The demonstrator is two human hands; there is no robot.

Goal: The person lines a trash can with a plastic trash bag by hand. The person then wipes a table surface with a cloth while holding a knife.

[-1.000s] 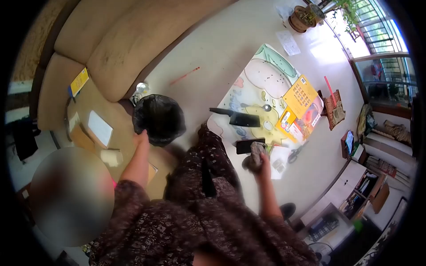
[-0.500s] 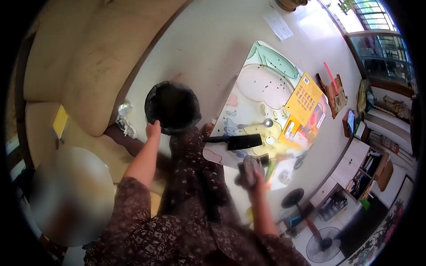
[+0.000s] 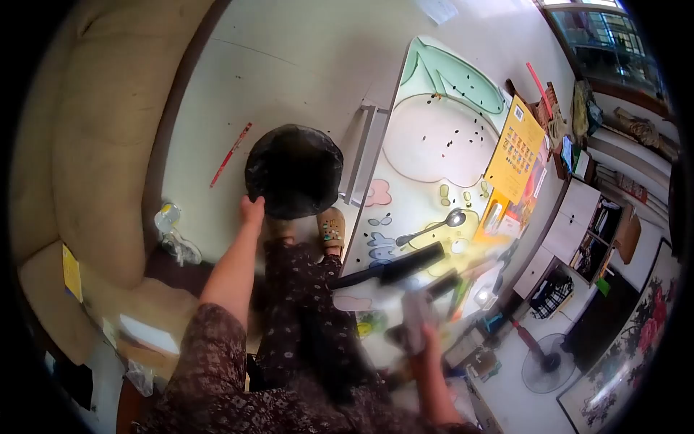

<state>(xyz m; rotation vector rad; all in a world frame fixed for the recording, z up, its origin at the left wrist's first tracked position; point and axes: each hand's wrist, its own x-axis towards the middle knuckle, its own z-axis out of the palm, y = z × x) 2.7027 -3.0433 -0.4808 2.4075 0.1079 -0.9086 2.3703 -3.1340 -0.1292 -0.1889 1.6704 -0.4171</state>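
Note:
My left hand grips the rim of a trash bin with a black liner, held in front of my legs; its inside is dark. My right hand is closed around a greyish, cloth-like thing near the table's close edge, smeared by motion. Beside it on the patterned table lies a black tool with a broad flat head and a handle. A metal spoon rests farther up. Small dark bits are scattered over the tabletop.
A yellow booklet lies on the table's right side. A red pencil and a plastic bottle are on the floor. The sofa runs along the left, and a fan stands at lower right.
The view has shifted, bringing a red pencil and my shoe into sight. A large blurred round shape at the left is gone. Both hands keep their holds.

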